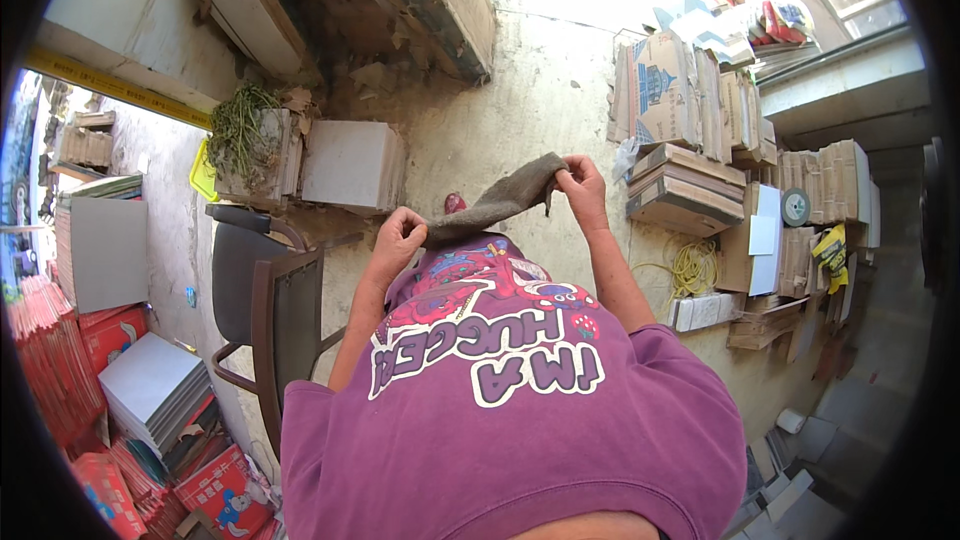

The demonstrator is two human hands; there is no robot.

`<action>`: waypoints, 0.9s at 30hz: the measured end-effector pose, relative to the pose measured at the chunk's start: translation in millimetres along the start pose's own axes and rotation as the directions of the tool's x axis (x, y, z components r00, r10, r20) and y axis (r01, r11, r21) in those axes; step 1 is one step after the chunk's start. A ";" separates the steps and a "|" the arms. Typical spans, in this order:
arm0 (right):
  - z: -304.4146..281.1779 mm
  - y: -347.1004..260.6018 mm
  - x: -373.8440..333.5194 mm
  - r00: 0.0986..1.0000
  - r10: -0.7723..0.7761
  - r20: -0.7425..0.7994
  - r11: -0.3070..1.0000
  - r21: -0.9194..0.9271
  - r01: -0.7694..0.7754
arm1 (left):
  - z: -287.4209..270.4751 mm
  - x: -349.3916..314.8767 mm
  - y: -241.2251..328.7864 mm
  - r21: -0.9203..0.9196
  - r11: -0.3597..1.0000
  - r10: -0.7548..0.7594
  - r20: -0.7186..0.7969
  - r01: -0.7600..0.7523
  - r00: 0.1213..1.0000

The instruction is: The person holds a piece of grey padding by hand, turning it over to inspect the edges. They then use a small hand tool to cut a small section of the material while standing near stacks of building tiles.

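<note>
A grey-brown cloth (500, 200) is stretched between my two hands in front of my body, folded into a long strip. My left hand (402, 232) pinches its lower left end between thumb and fingers. Higher up, my right hand (582, 186) grips the other end, with a short flap of cloth hanging below the fingers. The strip slopes up from left to right and sags slightly. Behind its left part, the tip of a red shoe (455, 203) shows on the floor.
To the left stands a dark chair (255, 290), with a pale stack of sheets (350, 165) beyond it. Cardboard bundles (665, 90) and a coil of yellow cord (692, 268) lie to the right. Red packages (50, 360) fill the lower left. A wooden cabinet (430, 10) stands ahead.
</note>
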State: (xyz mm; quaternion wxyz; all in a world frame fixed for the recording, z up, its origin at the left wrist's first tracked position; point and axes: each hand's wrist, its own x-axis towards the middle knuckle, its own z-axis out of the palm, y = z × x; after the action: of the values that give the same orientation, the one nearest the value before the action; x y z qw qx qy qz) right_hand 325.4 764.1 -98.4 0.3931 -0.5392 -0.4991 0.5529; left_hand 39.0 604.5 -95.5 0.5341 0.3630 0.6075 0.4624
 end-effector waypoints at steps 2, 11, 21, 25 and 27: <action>4.7 -14.6 26.8 1.000 -0.020 0.008 1.000 -0.020 0.020 | 0.0 20.3 6.3 0.022 1.000 -0.007 0.002 0.007 1.000; -2.3 -54.0 118.9 0.998 -0.055 -0.005 0.998 -0.042 0.055 | 3.0 103.8 24.2 0.113 0.985 -0.141 0.074 0.132 0.987; -29.4 -75.1 197.4 0.997 -0.069 -0.045 0.997 -0.026 0.067 | 31.8 191.7 40.8 0.127 0.988 -0.095 0.048 0.089 0.994; -47.5 -93.6 250.4 0.997 -0.072 0.014 0.995 -0.071 0.072 | 65.7 229.4 61.4 0.288 0.957 -0.026 -0.014 0.029 1.000; -57.2 -101.7 283.1 0.993 -0.103 0.059 0.986 -0.124 0.109 | 83.4 247.2 75.0 0.323 0.944 -0.049 -0.063 0.066 0.997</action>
State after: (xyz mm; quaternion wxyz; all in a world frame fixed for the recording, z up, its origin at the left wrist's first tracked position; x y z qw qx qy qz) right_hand 340.4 1066.4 -52.3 0.3735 -0.5212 -0.5715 0.5121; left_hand 76.1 873.3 -101.9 0.4638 0.4154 0.6998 0.3501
